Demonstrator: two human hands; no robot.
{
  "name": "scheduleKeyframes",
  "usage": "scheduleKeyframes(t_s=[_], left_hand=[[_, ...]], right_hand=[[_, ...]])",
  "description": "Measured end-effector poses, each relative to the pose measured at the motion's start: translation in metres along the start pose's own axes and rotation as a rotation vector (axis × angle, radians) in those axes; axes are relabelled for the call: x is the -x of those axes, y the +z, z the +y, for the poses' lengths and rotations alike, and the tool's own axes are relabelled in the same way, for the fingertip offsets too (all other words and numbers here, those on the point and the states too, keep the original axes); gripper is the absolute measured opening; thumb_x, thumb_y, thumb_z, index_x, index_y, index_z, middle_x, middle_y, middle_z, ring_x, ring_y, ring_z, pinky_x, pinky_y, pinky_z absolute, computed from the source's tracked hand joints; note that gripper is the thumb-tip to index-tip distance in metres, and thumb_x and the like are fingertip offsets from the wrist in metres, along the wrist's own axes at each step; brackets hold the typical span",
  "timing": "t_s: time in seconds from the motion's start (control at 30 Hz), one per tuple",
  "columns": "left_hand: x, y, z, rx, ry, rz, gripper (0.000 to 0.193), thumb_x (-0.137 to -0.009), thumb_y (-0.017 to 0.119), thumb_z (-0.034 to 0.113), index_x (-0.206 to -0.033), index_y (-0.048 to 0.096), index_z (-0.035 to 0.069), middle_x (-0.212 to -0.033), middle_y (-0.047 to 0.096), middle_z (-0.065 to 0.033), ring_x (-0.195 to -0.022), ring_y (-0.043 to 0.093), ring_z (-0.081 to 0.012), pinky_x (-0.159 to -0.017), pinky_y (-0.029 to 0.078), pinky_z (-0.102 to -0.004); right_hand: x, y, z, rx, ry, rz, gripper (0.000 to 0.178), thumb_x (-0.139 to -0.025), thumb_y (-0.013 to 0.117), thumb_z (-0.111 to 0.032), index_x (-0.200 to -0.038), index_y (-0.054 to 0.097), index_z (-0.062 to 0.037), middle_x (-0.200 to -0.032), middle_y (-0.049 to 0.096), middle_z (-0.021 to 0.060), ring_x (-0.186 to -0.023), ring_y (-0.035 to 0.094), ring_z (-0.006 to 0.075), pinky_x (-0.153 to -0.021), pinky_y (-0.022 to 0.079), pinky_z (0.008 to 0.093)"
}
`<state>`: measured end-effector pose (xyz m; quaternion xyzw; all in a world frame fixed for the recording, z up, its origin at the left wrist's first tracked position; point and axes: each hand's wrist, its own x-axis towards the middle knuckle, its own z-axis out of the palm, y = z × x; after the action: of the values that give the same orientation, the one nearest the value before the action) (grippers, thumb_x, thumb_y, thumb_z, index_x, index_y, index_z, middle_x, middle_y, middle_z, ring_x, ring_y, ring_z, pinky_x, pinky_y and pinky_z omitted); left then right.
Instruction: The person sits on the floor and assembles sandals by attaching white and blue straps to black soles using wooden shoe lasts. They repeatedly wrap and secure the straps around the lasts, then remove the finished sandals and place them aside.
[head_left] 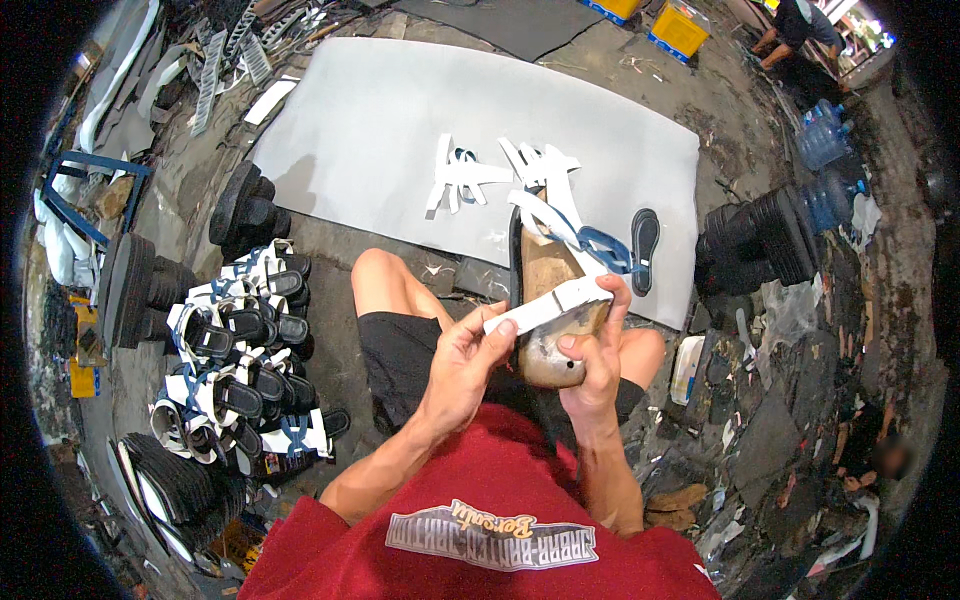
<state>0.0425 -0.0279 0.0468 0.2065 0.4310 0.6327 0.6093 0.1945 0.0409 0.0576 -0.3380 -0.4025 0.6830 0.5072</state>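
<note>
Across a brown shoe last (552,365) between my knees lies a white sandal strap (552,305), pulled level. My left hand (463,362) pinches its left end between thumb and fingers. My right hand (598,360) has a finger at the strap's right end and its thumb against the last. A black sole (516,262) runs along the last's left side. White and blue straps (570,228) drape over its far part. Beyond it, loose white straps (545,165) and another strap bundle (462,180) rest near a flat black insole (645,250).
A grey sheet (350,120) covers the floor ahead. Finished-looking sandals (240,360) pile at my left, beside black soles (180,480). More black soles (765,240) stack at right, near water jugs (825,135). Yellow crates (678,30) and a person (800,35) are farther off.
</note>
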Motion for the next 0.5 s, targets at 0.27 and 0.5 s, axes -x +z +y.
scheduleKeyframes(t_s=[0.27,0.5], left_hand=[[-0.021,-0.007,0.027,0.053,-0.109,-0.028,0.027,-0.109,0.070,0.025,-0.088,0.061,0.011,-0.091,0.068,0.0006,-0.081,0.064,-0.0066,-0.080,0.056,-0.0249],[-0.008,0.013,0.025,0.115,-0.017,-0.087,0.016,-0.108,0.071,0.018,-0.097,0.061,0.010,-0.089,0.068,-0.0007,-0.068,0.056,-0.0046,-0.055,0.042,-0.0217]], right_hand=[[-0.004,0.014,-0.024,-0.236,0.048,0.030,0.084,-0.078,0.062,-0.007,-0.157,0.036,-0.0206,-0.139,0.053,0.0126,-0.130,0.057,0.0295,-0.112,0.051,0.0437],[0.006,0.022,-0.046,-0.157,-0.031,0.093,0.087,-0.076,0.063,-0.017,-0.159,0.036,-0.0193,-0.142,0.053,0.0135,-0.133,0.056,0.0314,-0.115,0.049,0.0466]])
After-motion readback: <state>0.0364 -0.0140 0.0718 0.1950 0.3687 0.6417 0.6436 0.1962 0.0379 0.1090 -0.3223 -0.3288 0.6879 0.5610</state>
